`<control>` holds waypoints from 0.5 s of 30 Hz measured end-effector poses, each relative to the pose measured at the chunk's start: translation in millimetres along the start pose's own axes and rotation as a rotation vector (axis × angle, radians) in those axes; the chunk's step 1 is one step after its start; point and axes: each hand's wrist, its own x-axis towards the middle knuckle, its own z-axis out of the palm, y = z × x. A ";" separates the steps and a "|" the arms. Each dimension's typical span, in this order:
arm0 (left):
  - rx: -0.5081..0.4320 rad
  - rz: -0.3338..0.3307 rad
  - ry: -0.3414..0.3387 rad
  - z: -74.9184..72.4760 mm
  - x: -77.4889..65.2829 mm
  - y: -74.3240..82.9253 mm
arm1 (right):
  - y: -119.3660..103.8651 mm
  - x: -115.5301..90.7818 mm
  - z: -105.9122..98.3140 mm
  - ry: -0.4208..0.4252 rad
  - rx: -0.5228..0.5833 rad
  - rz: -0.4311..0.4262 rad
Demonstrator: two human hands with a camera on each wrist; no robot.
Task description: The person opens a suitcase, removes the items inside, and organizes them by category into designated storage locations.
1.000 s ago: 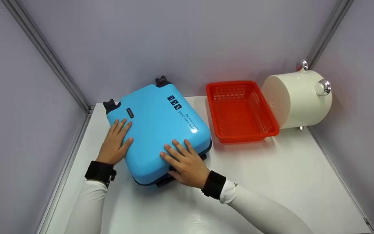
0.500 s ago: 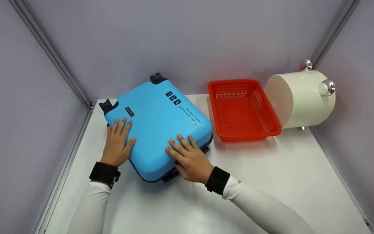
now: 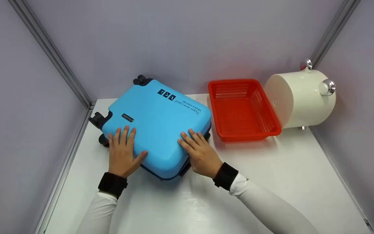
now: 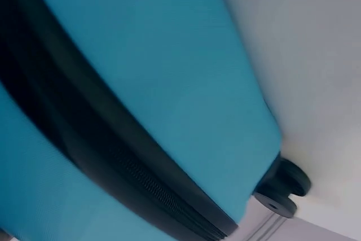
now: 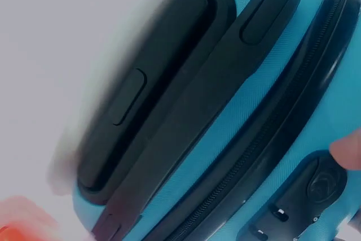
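My blue suitcase (image 3: 159, 120) lies flat on the white table (image 3: 271, 182), its wheels toward the back left; my left hand (image 3: 122, 157) rests fingers straight on its near left edge; my right hand (image 3: 203, 157) lies with extended fingers over the near right corner, one digit by the black lock (image 5: 299, 198); right of the suitcase sits a red basket (image 3: 250, 137), then a cream pot (image 3: 307, 100) on its side.

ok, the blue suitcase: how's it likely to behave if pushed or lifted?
Probably stiff: the blue suitcase has a moulded-looking shell with no visible dents. Likely slippery under flat palms, since that shell looks smooth; the black carry handle should grip better. Unlikely to tip, as it lies on its broad side.
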 end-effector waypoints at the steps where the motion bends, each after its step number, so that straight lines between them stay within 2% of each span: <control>1: 0.016 0.008 0.017 0.7 -2.8 2.1 | 2.5 -0.6 -0.3 -0.002 -0.010 0.004; 9: 0.101 0.120 0.121 3.3 -15.4 11.6 | 29.9 1.2 -4.8 0.014 -0.070 0.051; 15: 0.144 0.200 0.161 3.0 -19.4 19.5 | 50.7 5.1 -2.4 0.030 -0.079 0.051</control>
